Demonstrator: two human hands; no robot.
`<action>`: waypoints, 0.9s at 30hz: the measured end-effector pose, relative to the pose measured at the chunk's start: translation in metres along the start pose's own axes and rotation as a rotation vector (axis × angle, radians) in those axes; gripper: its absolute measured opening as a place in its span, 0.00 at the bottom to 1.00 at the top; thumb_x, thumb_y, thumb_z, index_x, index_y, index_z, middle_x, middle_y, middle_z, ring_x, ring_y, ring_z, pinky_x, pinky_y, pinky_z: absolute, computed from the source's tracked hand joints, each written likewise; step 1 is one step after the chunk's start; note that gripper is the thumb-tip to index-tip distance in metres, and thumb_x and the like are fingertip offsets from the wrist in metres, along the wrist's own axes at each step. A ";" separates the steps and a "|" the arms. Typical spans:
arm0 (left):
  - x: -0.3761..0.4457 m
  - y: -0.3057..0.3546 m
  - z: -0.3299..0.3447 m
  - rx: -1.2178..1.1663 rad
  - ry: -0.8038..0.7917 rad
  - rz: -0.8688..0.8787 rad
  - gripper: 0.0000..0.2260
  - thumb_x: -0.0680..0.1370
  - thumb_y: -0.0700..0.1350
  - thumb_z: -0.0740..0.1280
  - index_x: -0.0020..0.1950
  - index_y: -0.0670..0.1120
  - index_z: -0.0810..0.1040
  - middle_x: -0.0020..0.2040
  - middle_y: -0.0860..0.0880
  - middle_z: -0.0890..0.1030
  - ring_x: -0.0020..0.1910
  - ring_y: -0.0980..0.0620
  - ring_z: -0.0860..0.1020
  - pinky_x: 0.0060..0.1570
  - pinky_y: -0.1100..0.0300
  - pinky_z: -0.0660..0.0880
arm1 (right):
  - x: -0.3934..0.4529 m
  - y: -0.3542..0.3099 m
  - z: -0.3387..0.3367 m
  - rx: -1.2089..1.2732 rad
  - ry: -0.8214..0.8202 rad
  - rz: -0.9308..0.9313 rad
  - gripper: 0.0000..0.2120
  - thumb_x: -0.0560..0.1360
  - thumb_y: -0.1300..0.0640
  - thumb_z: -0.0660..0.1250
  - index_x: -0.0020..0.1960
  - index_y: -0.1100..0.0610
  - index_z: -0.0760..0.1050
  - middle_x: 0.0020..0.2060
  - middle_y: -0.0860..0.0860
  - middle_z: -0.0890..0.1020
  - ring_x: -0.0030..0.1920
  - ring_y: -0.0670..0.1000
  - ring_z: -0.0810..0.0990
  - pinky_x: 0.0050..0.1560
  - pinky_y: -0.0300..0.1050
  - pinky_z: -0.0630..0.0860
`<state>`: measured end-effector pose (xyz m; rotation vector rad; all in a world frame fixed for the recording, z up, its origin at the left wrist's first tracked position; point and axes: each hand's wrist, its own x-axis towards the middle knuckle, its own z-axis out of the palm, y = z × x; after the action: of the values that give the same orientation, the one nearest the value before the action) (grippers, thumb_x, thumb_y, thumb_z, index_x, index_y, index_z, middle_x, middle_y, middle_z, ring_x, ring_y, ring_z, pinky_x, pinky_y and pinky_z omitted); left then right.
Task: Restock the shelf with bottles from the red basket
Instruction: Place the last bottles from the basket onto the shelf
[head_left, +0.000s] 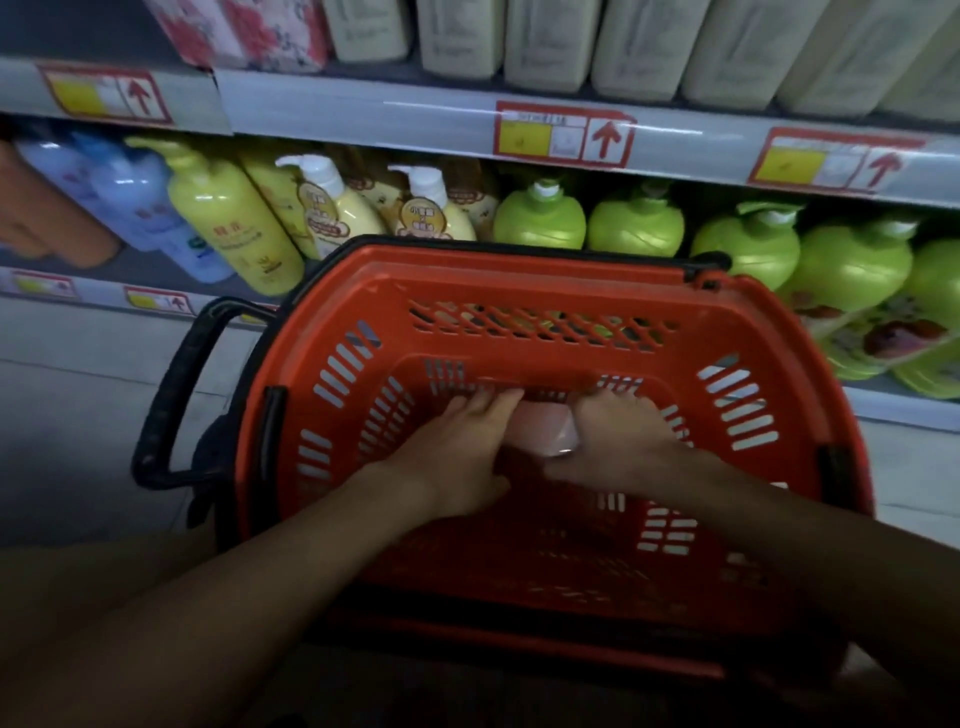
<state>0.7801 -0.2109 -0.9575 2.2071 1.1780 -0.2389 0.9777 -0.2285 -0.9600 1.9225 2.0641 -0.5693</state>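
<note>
Far left on the lower shelf (156, 299) stand pale blue and yellow plastic pump bottles (228, 218), then cream pump bottles w/ round gold labels (337, 208), then a row of squat lime-green bottles (636, 228) running off to the right. In front sits the red slotted plastic basket (753, 332) w/ its black handle (171, 395) hanging off the left side. Inside, low on the basket floor, lies a pale pink bottle-like item (545, 423), mostly hidden betw. both hands. Left hand (457, 457) comes in from the left, fingers fairly straight and laid along the item's left flank, touching it. Right hand (618, 447) cups the right flank, fingers curled over the far edge, thumb side near; looks like the firmer hold. Item sits directly betw. the two, so neither hand is clearly nearer. Long axis: prob. front-to-back, pointing toward the shelf, but too covered and blurred to be sure; cap end can't be told. Next move likely calls for a lift straight up, clearing the basket rim, then forward to the shelf.
</note>
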 end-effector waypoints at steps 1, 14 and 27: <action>0.004 0.002 0.001 -0.003 0.004 -0.002 0.48 0.72 0.52 0.75 0.83 0.49 0.48 0.80 0.46 0.59 0.78 0.42 0.60 0.75 0.47 0.64 | -0.010 -0.010 -0.017 0.001 0.045 -0.020 0.31 0.64 0.30 0.72 0.56 0.51 0.78 0.55 0.51 0.83 0.55 0.56 0.83 0.49 0.46 0.75; 0.009 0.085 -0.032 -1.161 0.331 0.053 0.29 0.54 0.37 0.73 0.54 0.49 0.75 0.43 0.52 0.84 0.44 0.52 0.83 0.41 0.57 0.78 | -0.106 0.034 -0.120 0.910 0.565 0.130 0.25 0.71 0.30 0.62 0.53 0.48 0.80 0.44 0.50 0.87 0.47 0.55 0.86 0.56 0.59 0.80; -0.010 0.097 -0.086 -1.585 0.067 0.129 0.10 0.64 0.37 0.63 0.38 0.45 0.83 0.42 0.45 0.81 0.45 0.47 0.79 0.53 0.53 0.76 | -0.105 0.008 -0.062 1.186 0.221 -0.007 0.28 0.66 0.49 0.83 0.63 0.48 0.78 0.53 0.44 0.87 0.55 0.43 0.85 0.55 0.45 0.83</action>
<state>0.8414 -0.2062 -0.8423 0.8418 0.7225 0.6363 0.9992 -0.2934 -0.8584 2.5867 1.9979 -1.9879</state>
